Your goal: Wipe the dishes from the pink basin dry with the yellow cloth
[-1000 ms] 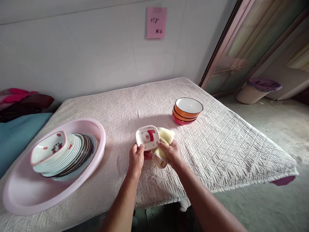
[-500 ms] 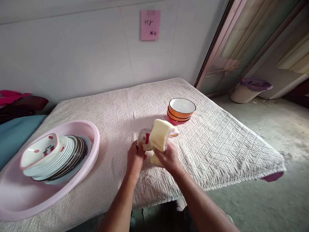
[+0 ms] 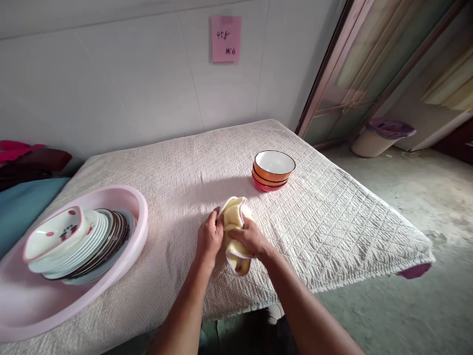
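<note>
Forearms bare, both reaching in over the front edge of a padded tabletop [image 3: 332, 231]: whitish quilted textile, diamond stitching on the right, fine nubby weave on the left, ruffled hem.

Right hand [image 3: 249, 236]: grip full of yellow cloth [image 3: 233, 215], fingers sunk into soft pile. Thin purple edging, lower fold hanging in a rounded loop.

Left hand [image 3: 211, 234]: grip closed on the side of a small dish [image 3: 223, 205]. Dish sits between the hands, wrapped in the cloth; only a thin pale rim shows at upper left, so can't read its full outline.

Near left: pink basin [image 3: 44, 301], oval, smooth, thick rolled rim. In it, a tilted stack of plates [image 3: 99, 234], glossy white ones then dark brown. Leaning on top, a squarish bowl [image 3: 42, 244], rounded corners, pink rim, red dots.

Beyond the hands, slightly right: nested round bowls [image 3: 271, 176], orange walls, white inside, dark lip, red-pink at the bottom.

Far left, teal fabric [image 3: 25, 207], flat and smooth. Far back: pale panelled wall [image 3: 136, 88], pink paper note [image 3: 226, 39] with handwriting. Far right: round bin [image 3: 375, 140], crinkled purple liner.
</note>
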The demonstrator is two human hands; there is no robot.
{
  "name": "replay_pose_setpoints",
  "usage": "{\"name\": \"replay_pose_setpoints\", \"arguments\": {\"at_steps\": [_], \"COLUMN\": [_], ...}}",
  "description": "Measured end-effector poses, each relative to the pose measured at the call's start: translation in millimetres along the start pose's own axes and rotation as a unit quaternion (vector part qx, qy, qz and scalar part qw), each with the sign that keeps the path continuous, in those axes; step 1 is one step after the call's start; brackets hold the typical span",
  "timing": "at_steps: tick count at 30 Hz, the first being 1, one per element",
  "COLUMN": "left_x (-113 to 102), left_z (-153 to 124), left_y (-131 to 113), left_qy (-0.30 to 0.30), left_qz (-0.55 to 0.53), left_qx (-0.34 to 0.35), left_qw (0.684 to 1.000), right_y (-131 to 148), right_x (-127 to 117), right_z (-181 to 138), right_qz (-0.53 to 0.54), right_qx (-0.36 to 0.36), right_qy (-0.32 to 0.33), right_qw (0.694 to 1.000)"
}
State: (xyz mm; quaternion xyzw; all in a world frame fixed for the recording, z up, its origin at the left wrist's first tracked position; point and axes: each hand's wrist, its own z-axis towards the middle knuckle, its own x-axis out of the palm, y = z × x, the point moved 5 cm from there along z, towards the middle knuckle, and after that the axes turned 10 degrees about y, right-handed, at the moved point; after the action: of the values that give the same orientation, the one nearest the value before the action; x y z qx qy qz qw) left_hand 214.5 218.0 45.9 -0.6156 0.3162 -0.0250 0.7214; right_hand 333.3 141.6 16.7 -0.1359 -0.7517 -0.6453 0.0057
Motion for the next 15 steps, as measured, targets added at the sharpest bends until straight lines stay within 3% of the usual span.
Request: {"name": "replay_pose_setpoints", "arguments": {"at_steps": [3,5,8,11,15], "left_x": [2.5,5.3,12.1,16.1,14.4], "left_z": [-2.1,-1.4,1.9,7.0,18.3], "left_y": [-4.0,-1.3,15.1,32.7,41.2], "left_qy": [0.002,0.006,0.016,0.001,-0.018], "left_qz": [-0.005,-0.035,-0.131,-0.241,-0.307], "left_qx": [0.012,0.004,-0.081,-0.160,-0.180], "left_qw": [1.000,0.999,0.988,0.957,0.934], "right_y": [4.8,13.5,24.5,22.6,3.2], "right_x": [0.8,-4.2,-19.5,-36.1,-38.1], "right_z": [-1.5,-3.6,-7.3,-10.3,-7.9], "right_qz": [0.036,0.059,0.111,0.150,0.165], "right_qx": [-0.008,-0.040,-0.080,-0.092,-0.073], "right_qy": [-0.022,-0.073,-0.168,-0.243,-0.236], "right_qw": [0.999,0.995,0.976,0.954,0.955]}}
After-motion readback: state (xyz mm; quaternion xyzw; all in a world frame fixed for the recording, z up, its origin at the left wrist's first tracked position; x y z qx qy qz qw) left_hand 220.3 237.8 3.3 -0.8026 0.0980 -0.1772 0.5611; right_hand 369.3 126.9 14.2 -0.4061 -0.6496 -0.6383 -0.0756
